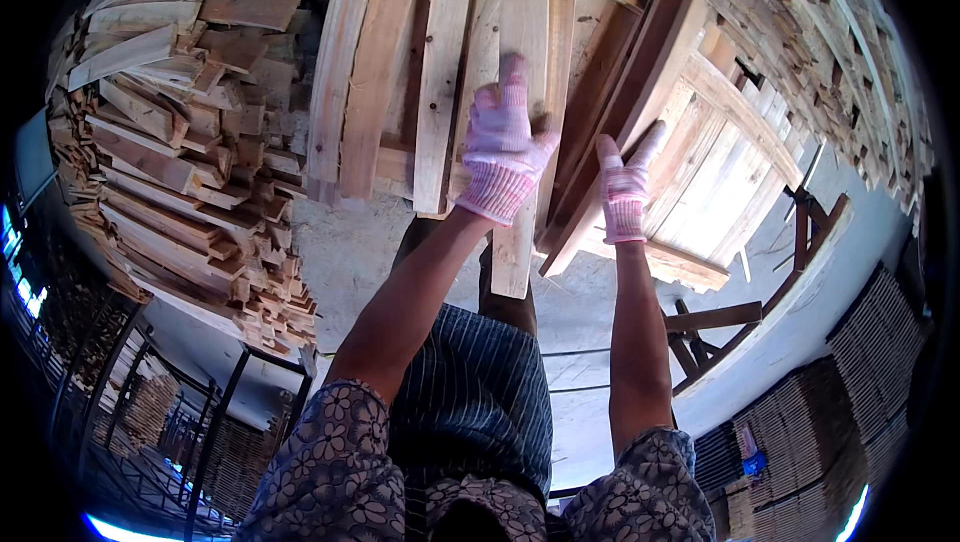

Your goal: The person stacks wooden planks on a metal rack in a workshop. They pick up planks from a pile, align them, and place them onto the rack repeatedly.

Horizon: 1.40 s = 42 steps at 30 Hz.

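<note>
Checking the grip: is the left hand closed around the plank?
Closed: left hand wraps the pale plank, fingers curled over it.

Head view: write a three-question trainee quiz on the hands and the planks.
1. True or false: both hands wear knitted gloves.
2. Which hand lies on the pale plank that sticks out toward the person? A) left hand B) right hand C) neither
3. Fill in: the heap of short offcuts lies to the person's ____.

Key:
1. True; both gloves are pinkish-white.
2. A; the left hand is pressed on that plank, while the right hand rests by the darker boards beside it.
3. Left.
</note>
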Tool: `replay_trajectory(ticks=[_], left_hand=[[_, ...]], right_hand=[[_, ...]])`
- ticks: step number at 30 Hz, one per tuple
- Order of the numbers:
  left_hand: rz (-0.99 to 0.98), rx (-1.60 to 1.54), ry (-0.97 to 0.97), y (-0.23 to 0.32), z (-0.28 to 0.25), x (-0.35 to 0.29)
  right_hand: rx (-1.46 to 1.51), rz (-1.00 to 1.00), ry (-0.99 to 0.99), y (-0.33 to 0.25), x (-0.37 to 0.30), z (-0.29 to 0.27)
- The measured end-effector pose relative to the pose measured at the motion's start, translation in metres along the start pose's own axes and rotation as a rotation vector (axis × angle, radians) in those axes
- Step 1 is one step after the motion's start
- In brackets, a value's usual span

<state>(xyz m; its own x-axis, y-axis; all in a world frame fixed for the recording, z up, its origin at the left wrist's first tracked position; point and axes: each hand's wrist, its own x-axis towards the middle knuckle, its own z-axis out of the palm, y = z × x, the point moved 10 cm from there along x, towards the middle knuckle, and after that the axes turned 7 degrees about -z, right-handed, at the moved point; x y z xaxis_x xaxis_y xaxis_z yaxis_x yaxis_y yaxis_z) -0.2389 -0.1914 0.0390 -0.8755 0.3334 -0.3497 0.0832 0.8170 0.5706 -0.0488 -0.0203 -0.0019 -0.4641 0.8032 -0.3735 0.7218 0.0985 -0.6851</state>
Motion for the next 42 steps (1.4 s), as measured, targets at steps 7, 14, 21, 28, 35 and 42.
replay_trajectory(ticks=[7,14,21,28,35,42], left_hand=[[-0.085,0.153,-0.152,0.023,0.045,0.062],[0.07,0.428,-0.077,0.001,0.037,0.043],[0.181,0.13,0.394,-0.043,-0.151,0.083],[-0.433,0.033,-0.056,-0.191,-0.136,0.133],[-0.458,0.051,-0.19,-0.187,-0.139,0.14],[-0.325,0.0,-0.147,-0.212,-0.139,0.141]], right_hand=[[-0.134,0.046,0.062,-0.027,-0.013,-0.037],[-0.385,0.016,0.032,-0.029,-0.008,0.031],[-0.219,-0.052,0.038,-0.031,-0.012,0.03],[-0.197,-0.036,-0.051,-0.137,-0.028,0.153],[-0.203,0.015,-0.109,-0.142,-0.035,0.178],[-0.024,-0.099,-0.124,-0.136,-0.036,0.102]])
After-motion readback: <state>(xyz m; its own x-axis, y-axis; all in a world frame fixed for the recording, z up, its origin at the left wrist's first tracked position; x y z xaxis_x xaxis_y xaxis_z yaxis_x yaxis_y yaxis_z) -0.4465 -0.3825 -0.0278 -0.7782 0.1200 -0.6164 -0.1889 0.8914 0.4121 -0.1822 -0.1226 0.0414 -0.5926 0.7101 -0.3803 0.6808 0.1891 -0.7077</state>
